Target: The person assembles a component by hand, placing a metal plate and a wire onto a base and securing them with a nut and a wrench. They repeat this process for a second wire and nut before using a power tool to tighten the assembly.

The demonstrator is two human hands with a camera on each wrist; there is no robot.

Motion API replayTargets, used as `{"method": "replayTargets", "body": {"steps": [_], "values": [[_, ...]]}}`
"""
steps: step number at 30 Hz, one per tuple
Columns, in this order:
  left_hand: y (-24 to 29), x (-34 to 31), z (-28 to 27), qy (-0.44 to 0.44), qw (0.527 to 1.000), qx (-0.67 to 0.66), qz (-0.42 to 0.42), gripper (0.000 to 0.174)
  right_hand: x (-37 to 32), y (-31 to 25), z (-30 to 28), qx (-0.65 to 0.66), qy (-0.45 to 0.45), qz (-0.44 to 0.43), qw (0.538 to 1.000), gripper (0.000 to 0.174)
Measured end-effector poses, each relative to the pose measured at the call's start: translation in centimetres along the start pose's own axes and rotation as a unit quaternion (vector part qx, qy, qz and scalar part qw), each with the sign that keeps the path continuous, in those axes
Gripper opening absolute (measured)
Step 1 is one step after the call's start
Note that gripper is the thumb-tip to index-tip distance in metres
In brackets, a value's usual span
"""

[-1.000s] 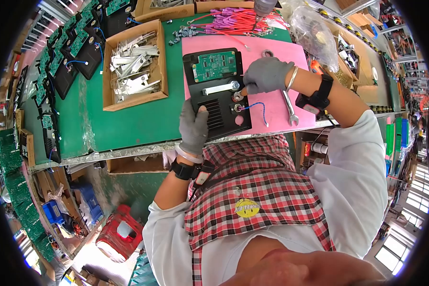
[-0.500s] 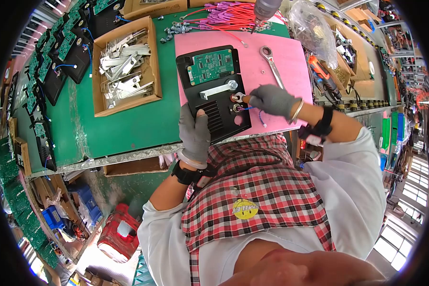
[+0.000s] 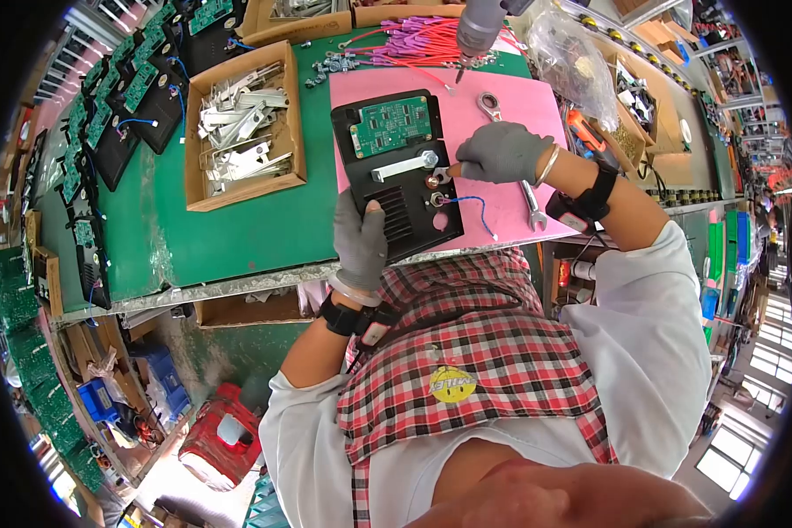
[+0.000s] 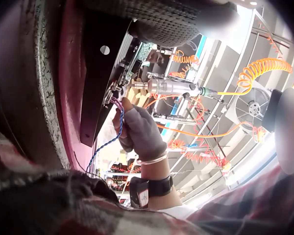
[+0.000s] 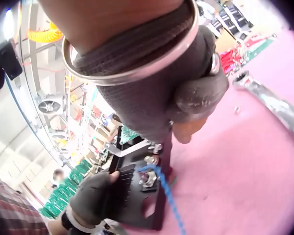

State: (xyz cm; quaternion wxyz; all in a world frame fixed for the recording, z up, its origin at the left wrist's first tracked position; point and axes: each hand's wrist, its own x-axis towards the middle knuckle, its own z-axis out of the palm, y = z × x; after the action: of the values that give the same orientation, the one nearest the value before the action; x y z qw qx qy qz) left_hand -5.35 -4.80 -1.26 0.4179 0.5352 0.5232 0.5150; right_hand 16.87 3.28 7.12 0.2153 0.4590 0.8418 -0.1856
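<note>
In the head view, the gloved left hand (image 3: 361,242) grips the lower left edge of a black panel (image 3: 414,238), thumb on top. The panel carries a green circuit board (image 3: 392,126), a silver bracket (image 3: 402,168) with a bolt, black fins and a connector (image 3: 437,201) with a twisted blue wire. At the panel's right edge, the gloved right hand (image 3: 506,151) pinches a small silver piece (image 3: 443,174) beside a round copper-coloured fitting (image 3: 432,183). The right wrist view shows the right hand (image 5: 157,93) with curled fingers, partly hiding the panel (image 5: 137,215).
A wrench (image 3: 535,216) lies on the pink mat (image 3: 550,114), partly behind the right hand. A power driver (image 3: 480,31) hangs above the mat. Left stands a cardboard box (image 3: 299,132) of metal brackets. Red leads (image 3: 414,44), screws (image 3: 334,66) and a plastic bag (image 3: 572,62) lie behind.
Since half a second ago, the right hand has shifted away from the body and covers the wrench's middle. The left hand keeps its grip. The head view has shifted slightly.
</note>
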Motion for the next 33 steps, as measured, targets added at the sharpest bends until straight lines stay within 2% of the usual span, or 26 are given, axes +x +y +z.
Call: {"method": "replayTargets", "body": {"steps": [2, 5, 11, 14, 17, 23, 27, 29, 30, 31, 32, 33], "values": [[-0.2, 0.1, 0.1, 0.017, 0.999, 0.027, 0.044, 0.032, 0.4, 0.0, -0.2, -0.011, 0.006, -0.014, 1.000, 0.042], [-0.7, 0.0, 0.3, 0.020, 0.999, -0.002, 0.024, 0.029, 0.9, -0.1, -1.1, -0.032, -0.020, -0.014, 0.999, 0.039], [0.1, 0.0, -0.1, 0.001, 0.999, 0.034, 0.025, 0.026, 2.2, 0.2, -1.4, -0.086, -0.030, -0.074, 0.993, 0.029], [-0.3, -0.1, -0.3, -0.021, 0.999, 0.030, -0.020, 0.025, 2.0, -0.3, -1.6, -0.059, -0.033, -0.031, 0.997, 0.027], [0.8, 0.0, 0.2, -0.018, 0.995, -0.085, -0.051, 0.016, 1.7, 0.1, -0.8, -0.021, 0.005, -0.030, 0.999, 0.024], [2.1, 0.1, 0.6, -0.008, 0.985, -0.134, -0.108, 0.018, 0.6, 0.1, 2.5, 0.091, 0.015, 0.025, 0.995, 0.028], [2.1, 0.0, 0.8, 0.005, 0.994, -0.084, -0.067, 0.017, -0.8, -1.1, 4.0, 0.208, 0.057, 0.092, 0.972, 0.032], [2.5, 0.0, 0.9, 0.017, 0.997, -0.079, -0.015, 0.016, -0.8, -0.8, 2.8, 0.198, 0.012, 0.074, 0.977, 0.033], [1.8, 0.0, 0.7, 0.008, 0.999, -0.036, 0.006, 0.016, -0.6, -0.5, 2.2, 0.193, -0.009, 0.062, 0.979, 0.033], [0.4, -0.1, 0.3, 0.001, 1.000, 0.007, 0.025, 0.015, -0.7, 0.1, 2.2, 0.172, 0.026, 0.040, 0.984, 0.034], [-0.3, 0.0, -0.2, -0.002, 0.998, 0.051, 0.041, 0.015, -0.5, 0.5, 1.2, 0.179, 0.060, 0.064, 0.980, 0.033], [0.1, 0.3, -0.8, -0.023, 0.999, -0.007, -0.037, 0.014, -0.4, 1.1, -0.3, 0.185, 0.092, 0.087, 0.974, 0.032]]}}
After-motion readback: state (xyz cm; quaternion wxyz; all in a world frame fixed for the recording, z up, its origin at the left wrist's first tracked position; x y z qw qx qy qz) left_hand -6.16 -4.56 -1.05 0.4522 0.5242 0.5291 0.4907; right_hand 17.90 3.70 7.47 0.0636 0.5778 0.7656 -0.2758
